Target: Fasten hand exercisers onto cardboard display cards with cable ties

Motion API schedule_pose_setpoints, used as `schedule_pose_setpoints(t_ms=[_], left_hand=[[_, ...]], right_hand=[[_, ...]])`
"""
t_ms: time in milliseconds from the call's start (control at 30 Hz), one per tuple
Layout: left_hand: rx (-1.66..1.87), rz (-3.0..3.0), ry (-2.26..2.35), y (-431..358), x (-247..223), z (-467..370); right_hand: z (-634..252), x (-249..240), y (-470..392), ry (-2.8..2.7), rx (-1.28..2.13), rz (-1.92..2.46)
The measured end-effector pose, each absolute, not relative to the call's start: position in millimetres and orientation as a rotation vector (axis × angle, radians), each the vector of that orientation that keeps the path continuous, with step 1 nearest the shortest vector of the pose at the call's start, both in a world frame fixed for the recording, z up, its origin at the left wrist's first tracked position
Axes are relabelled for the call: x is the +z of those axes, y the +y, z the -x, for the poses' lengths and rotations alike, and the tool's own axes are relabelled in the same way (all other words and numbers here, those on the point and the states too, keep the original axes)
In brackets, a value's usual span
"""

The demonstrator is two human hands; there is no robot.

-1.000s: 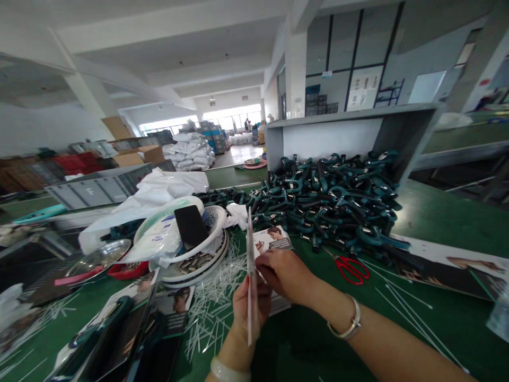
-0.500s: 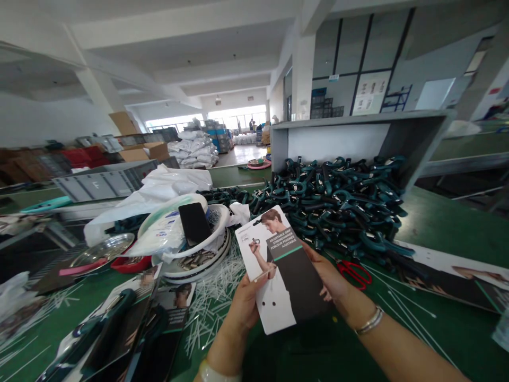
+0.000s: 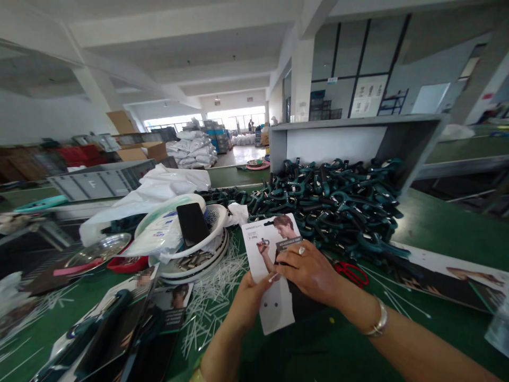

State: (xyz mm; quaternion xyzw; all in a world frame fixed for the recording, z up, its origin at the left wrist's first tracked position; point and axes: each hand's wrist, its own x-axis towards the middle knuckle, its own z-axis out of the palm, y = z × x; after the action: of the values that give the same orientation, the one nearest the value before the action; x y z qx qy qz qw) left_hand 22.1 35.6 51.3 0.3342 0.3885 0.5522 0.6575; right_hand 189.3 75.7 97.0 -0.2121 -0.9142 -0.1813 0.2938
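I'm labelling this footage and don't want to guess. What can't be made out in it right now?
All in the head view:
Much of the dark panel on the white-and-black printed cardboard card: covered by the right hand.
Left hand, fingers other than the thumb: hidden behind the card.
Full shape of the clear plastic item at far right: cut off by the picture's edge.
Fine print near the card's top: too small.
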Motion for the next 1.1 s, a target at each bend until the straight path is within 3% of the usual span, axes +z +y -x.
schedule_pose_setpoints(t_ms=[167,300,433,533,667,867,1100], left_hand=[[1.270,-0.821,0.914,37,50,-19],[1.292,-0.851,0.944,39,57,-20],[1.291,-0.817,0.966,52,64,-15],[1.261,-0.826,0.960,69,60,-6],[1.156,-0.925,1.200,92,48,2],[1.097,-1.352,1.791,104,35,7],[1.107,-1.531,1.847,76,20,28]], right_hand=[[-185,102,71,-2.178,-0.047,0.479],[-193,108,68,-1.970,0.264,0.703],[-244,98,83,-1.747,0.252,1.186],[-303,89,85,-2.067,0.128,1.798],[-354,79,60,-2.342,0.260,2.441],[-342,52,38,-2.465,0.273,2.426],[-347,42,51,-2.466,0.358,2.304]])
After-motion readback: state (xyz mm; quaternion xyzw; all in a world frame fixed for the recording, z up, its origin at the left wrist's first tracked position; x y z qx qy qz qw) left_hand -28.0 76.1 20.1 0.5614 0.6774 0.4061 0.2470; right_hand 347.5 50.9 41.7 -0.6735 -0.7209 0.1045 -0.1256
